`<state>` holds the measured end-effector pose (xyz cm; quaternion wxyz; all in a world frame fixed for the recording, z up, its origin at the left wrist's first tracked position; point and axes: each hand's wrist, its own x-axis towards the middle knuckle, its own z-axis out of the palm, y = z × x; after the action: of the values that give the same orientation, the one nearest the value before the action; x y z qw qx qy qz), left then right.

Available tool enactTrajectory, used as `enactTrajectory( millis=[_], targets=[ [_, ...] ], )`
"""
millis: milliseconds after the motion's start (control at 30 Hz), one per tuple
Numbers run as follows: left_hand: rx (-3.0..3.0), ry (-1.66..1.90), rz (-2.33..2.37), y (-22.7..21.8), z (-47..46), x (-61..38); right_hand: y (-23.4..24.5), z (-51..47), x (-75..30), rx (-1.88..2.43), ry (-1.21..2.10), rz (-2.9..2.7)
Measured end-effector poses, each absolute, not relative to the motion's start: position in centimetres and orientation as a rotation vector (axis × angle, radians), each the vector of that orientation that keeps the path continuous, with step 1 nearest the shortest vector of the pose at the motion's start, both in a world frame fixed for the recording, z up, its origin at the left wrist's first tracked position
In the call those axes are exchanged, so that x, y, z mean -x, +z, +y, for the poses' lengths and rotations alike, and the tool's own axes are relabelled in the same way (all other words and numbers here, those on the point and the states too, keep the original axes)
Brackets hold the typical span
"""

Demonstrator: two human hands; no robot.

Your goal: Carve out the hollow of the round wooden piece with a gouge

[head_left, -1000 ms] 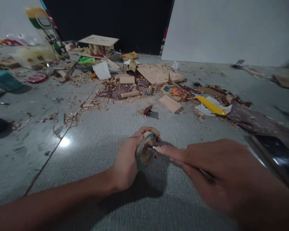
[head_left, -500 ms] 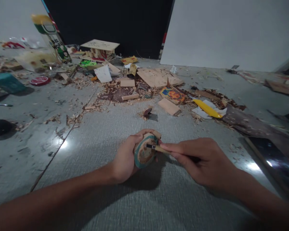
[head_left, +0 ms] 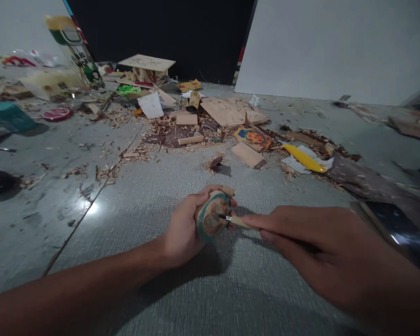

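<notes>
My left hand (head_left: 185,228) is closed around the edge of a round wooden piece (head_left: 213,223), tilted up towards me. Its face has a teal painted ring and a patchy brown middle. A small tan block-like bit (head_left: 228,191) shows at the top of my fingers; I cannot tell whether it is part of the piece. My right hand (head_left: 311,247) pinches the pale wooden handle of a small paintbrush (head_left: 240,221) with a silver collar. Its dark tip is at the brown middle of the round piece.
Wood shavings, offcuts and a wooden board (head_left: 233,112) lie ahead. A yellow serrated tool (head_left: 304,158) and a phone (head_left: 395,224) are at the right. To the left are a black rounded object (head_left: 0,183), a teal block (head_left: 10,116) and a red lid (head_left: 57,114).
The paintbrush tip has shifted slightly right and down on the round piece, and my right hand has moved right and nearer. My left hand still holds the piece, turned a little.
</notes>
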<state>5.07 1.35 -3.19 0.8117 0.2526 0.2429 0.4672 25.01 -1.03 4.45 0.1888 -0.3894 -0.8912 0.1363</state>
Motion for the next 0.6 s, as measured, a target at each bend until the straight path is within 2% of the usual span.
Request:
enactTrajectory(
  millis=[600],
  targets=[
    [-0.673,1.021,0.626,-2.5,1.0,-5.3,3.9,-4.6,-23.2,1.205,0.2,-2.577]
  ],
)
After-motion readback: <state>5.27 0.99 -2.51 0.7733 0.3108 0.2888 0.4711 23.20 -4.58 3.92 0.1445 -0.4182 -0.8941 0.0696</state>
